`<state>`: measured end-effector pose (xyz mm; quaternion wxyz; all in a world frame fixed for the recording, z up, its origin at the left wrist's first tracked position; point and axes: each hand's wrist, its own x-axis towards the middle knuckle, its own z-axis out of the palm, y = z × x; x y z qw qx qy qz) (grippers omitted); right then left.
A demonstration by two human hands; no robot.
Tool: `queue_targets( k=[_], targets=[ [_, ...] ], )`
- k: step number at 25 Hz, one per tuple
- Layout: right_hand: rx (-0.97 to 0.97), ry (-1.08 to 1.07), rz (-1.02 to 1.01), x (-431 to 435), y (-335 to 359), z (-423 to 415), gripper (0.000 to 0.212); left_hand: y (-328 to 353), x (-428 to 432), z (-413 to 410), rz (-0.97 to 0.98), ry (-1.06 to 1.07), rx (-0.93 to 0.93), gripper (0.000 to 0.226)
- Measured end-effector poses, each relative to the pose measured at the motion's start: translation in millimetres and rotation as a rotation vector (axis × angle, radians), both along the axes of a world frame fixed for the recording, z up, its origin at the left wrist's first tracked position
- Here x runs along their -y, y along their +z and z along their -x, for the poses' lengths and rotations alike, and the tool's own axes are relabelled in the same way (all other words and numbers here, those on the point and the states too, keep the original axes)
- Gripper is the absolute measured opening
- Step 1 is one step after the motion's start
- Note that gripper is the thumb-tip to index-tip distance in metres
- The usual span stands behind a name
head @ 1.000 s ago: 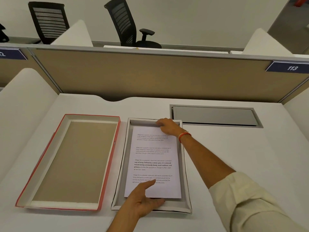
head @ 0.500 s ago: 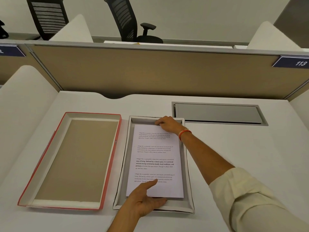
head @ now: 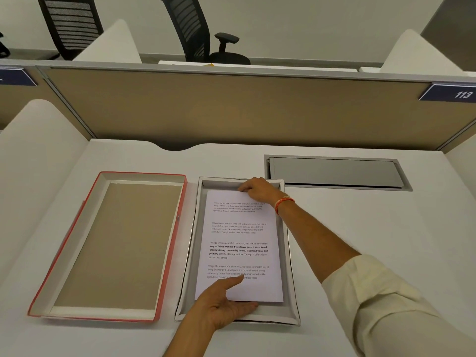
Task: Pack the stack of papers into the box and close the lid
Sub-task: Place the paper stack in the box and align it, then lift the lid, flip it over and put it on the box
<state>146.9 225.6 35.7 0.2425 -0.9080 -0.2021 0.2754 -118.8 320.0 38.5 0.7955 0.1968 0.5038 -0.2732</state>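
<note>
White desk [head: 360, 240]: papers [head: 239, 238] in grey box [head: 292, 287], my left hand [head: 224, 305] pinching near edge, right hand [head: 260, 189] gripping far edge; red-rimmed lid [head: 170, 248] beside, upturned.

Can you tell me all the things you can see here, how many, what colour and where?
Stack of printed white papers: one, white with black text, lying in the grey box.
Shallow grey cardboard box: one, grey, middle of the desk.
Red-edged cardboard lid: one, red rim with a brown inside, left of the box, lying upside down.
White desk: one, white, under everything.
Grey metal cable flap: one, grey, set in the desk at the back right.
Beige partition panel: one, beige, behind the desk.
Navy sign 113: one, navy, right on the partition.
Black mesh office chairs: two, black, beyond the partition.
Left hand: one, at the papers' near edge.
Right hand: one, orange wristband, at the papers' far edge.
</note>
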Motion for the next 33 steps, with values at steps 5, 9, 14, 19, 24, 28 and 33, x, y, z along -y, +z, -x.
queue_targets(
  k=[5, 9, 14, 19, 24, 28, 33],
  targets=[
    [0.02, 0.021, -0.012, 2, -1, 3, 0.037, -1, 1, 2, 0.008, 0.003, 0.009, 0.041],
    [0.001, 0.096, 0.019, 6, 4, -2, 0.037, 6, 0, 3, 0.048, -0.02, 0.031, 0.041],
    [0.006, 0.085, 0.003, 14, 16, -5, 0.044, 28, -20, 12, 0.228, -0.019, 0.173, 0.051],
    [-0.064, -0.166, -0.373, -10, 22, 38, 0.041, 41, -94, 4, -0.104, -0.003, 0.351, 0.05],
    [-0.193, -0.398, -0.635, -71, 12, 126, 0.042, 25, -203, -7, -0.98, 0.185, 0.401, 0.028],
    [-0.33, -0.428, -0.68, -111, -1, 181, 0.055, 5, -276, 17, -1.6, -0.001, 0.183, 0.034],
    [-0.327, -0.409, -0.549, -141, -23, 217, 0.05, -12, -328, 50, -1.817, -0.365, 0.036, 0.05]
  ],
)
